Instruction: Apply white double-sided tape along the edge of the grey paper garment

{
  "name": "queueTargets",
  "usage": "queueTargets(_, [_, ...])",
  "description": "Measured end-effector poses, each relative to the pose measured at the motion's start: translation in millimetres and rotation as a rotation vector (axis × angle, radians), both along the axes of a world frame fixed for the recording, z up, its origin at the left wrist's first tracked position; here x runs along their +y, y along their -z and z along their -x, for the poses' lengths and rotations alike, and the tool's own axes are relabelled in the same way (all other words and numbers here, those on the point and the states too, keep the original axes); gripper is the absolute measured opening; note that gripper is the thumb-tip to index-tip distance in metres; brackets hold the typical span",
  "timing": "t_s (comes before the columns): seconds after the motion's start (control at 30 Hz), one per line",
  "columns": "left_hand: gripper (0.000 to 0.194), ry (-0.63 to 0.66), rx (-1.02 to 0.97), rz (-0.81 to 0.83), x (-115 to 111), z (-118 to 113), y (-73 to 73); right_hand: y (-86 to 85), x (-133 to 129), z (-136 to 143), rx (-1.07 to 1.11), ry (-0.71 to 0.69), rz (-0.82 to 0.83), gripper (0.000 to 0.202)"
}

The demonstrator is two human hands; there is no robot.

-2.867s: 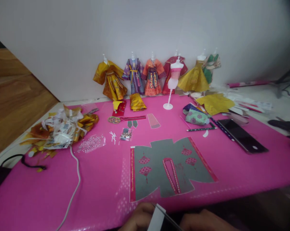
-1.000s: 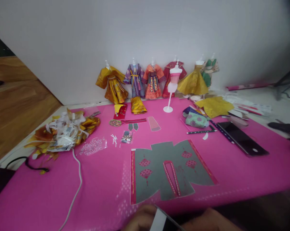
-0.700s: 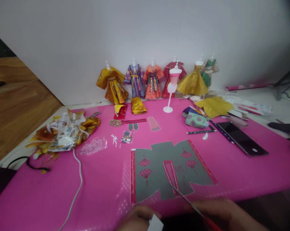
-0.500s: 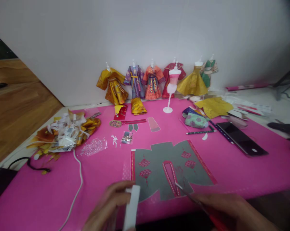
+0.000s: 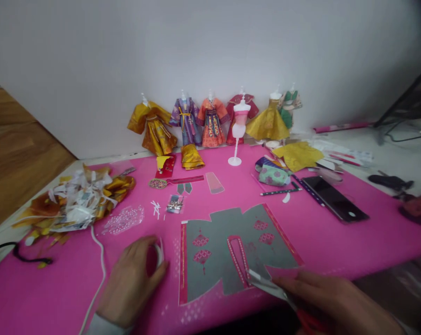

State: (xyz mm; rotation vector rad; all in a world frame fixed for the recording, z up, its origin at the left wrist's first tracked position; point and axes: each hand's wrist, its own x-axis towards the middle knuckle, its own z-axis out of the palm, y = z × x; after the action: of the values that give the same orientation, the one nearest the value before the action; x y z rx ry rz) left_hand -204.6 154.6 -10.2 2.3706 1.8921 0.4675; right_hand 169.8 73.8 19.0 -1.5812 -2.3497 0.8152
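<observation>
My left hand (image 5: pixel 128 279) curls around a roll of white tape (image 5: pixel 159 253) low over the pink mat, left of the garment piece. In my right hand (image 5: pixel 331 295) are scissors with red handles (image 5: pixel 271 287). Their blades point left over the lower edge of the cloth, and a small white strip (image 5: pixel 254 274) sits at the tips. Beneath them lies a flat grey-green doll garment piece (image 5: pixel 213 232) with pink fan prints, red side bands and a pink, dotted-edge neckline (image 5: pixel 236 256).
Dressed doll stands (image 5: pixel 210 123) line the wall behind a bare white mannequin (image 5: pixel 237 132). A scrap pile (image 5: pixel 83 200) and white cable (image 5: pixel 102 260) are left. A black phone (image 5: pixel 336 197), pencils (image 5: pixel 280 191) and yellow cloth (image 5: pixel 297 156) lie right. A bead packet (image 5: pixel 174 204) lies mid-mat.
My left hand has moved left and away from the cloth with the tape roll. The scissors have shifted slightly, still with the white strip at their tips. The whole view has shifted a little.
</observation>
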Motion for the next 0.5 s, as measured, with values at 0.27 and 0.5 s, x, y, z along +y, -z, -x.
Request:
queueTargets(0.27, [0.008, 0.151, -0.498, 0.050, -47, -57, -31.1, -9.6, 7, 8, -0.050, -0.164, -0.348, 0.032])
queueTargets(0.5, [0.014, 0.301, -0.718, 0.453, -53, -105, -30.7, -21.4, 12, 24, -0.192, -0.338, -0.382, 0.018])
